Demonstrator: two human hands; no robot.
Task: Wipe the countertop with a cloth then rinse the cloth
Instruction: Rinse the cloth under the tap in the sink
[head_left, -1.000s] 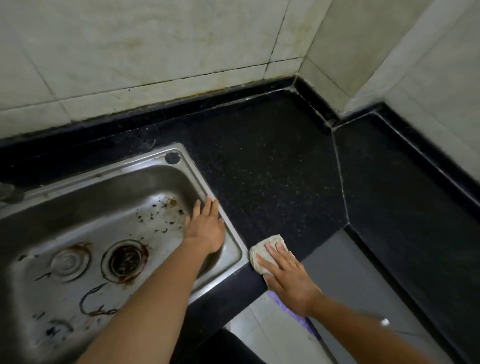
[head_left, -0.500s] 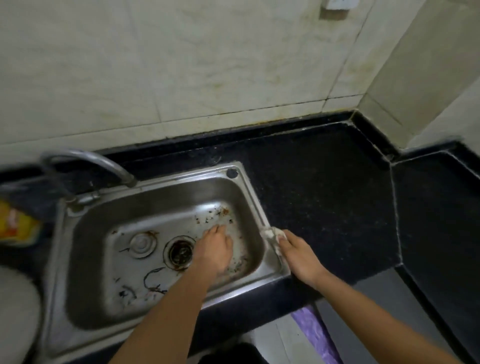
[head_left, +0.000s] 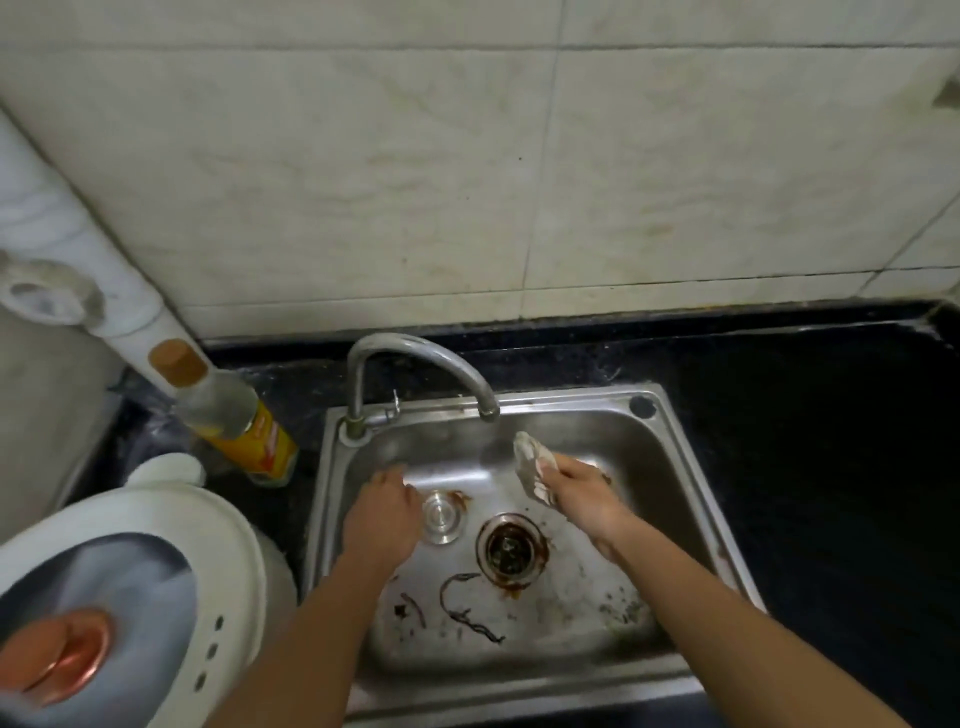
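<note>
My right hand (head_left: 584, 499) grips a crumpled pale cloth (head_left: 531, 465) inside the steel sink (head_left: 691, 499), just right of and below the faucet spout (head_left: 485, 402). No water shows at the spout. My left hand (head_left: 382, 517) hovers palm down over the left part of the basin with nothing in it, its fingers loosely bent beside a small steel plug (head_left: 440, 517). The black countertop (head_left: 831, 467) lies to the right of the sink. A rusty drain (head_left: 511, 551) sits between my two wrists, with dark debris on the basin floor below it.
A yellow-labelled bottle (head_left: 234, 415) with a brown cap stands left of the sink. A white rice cooker (head_left: 119, 597) fills the lower left corner. A white pipe (head_left: 78, 244) runs down the left wall. Tiled wall (head_left: 519, 182) rises behind the faucet.
My right hand carried the cloth off the countertop edge into the sink, under the faucet. My left hand shifted left across the basin. The view swung left, and the bottle and cooker came into sight.
</note>
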